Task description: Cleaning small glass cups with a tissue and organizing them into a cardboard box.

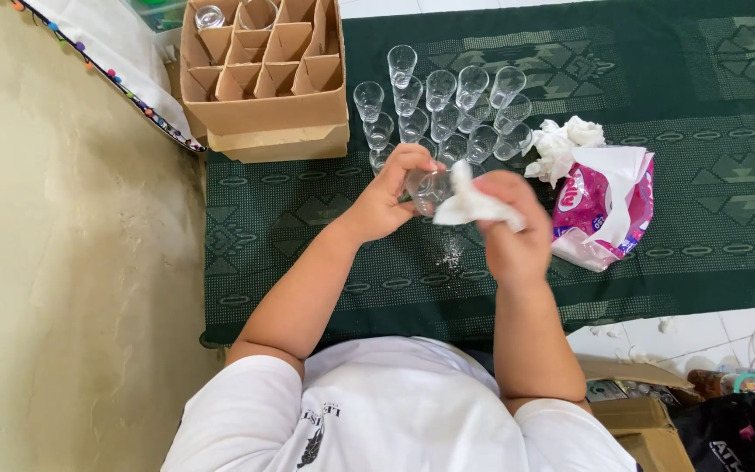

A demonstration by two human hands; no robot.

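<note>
Left hand (384,197) grips a small clear drinking glass (430,188); right hand (510,229) pinches a crumpled white tissue (469,203) against its rim, clear glasses (447,109) standing just beyond.

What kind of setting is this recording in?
Probably a home floor used as a work spot. The person sits at a green patterned rug laid over white floor tiles, with clear glasses standing in rows on the rug beside a cardboard divider box.
</note>
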